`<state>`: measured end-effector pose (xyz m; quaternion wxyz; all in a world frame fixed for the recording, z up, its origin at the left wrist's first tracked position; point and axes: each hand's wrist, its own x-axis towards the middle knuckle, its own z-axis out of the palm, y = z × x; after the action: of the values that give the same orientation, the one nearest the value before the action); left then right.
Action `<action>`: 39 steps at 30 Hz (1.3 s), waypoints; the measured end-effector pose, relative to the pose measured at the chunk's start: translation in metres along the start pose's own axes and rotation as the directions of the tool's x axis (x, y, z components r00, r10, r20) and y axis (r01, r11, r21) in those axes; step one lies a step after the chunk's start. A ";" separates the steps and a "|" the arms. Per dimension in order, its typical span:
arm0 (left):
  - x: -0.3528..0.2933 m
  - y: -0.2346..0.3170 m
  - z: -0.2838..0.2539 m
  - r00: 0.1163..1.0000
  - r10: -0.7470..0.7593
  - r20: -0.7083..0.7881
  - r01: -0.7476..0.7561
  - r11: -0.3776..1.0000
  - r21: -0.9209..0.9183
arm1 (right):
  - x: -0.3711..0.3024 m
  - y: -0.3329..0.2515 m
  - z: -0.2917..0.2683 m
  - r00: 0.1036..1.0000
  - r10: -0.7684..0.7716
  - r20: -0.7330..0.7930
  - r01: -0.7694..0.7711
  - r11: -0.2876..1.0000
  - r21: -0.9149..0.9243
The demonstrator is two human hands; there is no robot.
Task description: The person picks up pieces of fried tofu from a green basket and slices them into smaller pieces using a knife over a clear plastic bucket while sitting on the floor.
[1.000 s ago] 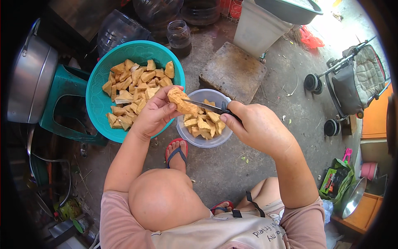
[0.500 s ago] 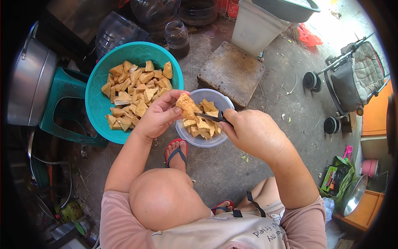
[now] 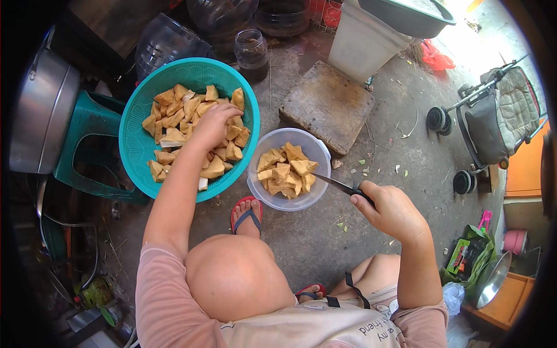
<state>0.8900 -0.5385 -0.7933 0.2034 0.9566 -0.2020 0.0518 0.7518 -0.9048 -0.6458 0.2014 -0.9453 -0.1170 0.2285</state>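
Note:
My left hand (image 3: 216,123) reaches into a teal mesh basket (image 3: 133,165) of golden-brown fried tofu pieces (image 3: 172,119). Its fingers are apart over the tofu at the basket's right side; their tips are partly hidden. My right hand (image 3: 387,211) is closed round the dark handle of a knife (image 3: 335,184). The blade points left, its tip over the right rim of a translucent plastic bowl (image 3: 318,152). Inside the bowl lies a heap of tofu pieces (image 3: 285,171), several with pale cut faces.
A worn wooden block (image 3: 328,107) stands behind the bowl, near a white bin (image 3: 365,43). At left, a large metal pot (image 3: 49,119) rests on a green plastic stool (image 3: 87,139). A glass jar (image 3: 252,55) stands behind the basket; a stroller (image 3: 493,127) is at right.
My left hand has gone from above the bowl to the basket, and the tofu piece it held is out of it. The knife has moved right and down, away from the tofu.

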 end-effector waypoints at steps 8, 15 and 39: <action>0.003 -0.008 0.003 0.994 -0.096 0.058 0.071 0.939 0.336 | 0.001 0.009 0.005 0.999 -0.010 -0.033 0.010 1.000 0.011; -0.023 0.041 -0.021 0.901 -0.433 -0.031 0.253 0.581 -0.773 | 0.014 -0.010 -0.007 0.990 -0.093 -0.106 0.101 0.993 0.069; -0.054 0.114 -0.028 0.970 -0.102 0.219 0.218 -0.015 -0.976 | 0.029 -0.063 -0.013 0.985 -0.166 -0.045 0.154 0.967 -0.203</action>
<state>0.7941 -0.6027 -0.7353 0.8128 0.5522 -0.0771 -0.1687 0.7750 -0.8436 -0.6193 0.1270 -0.9548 -0.2090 0.1692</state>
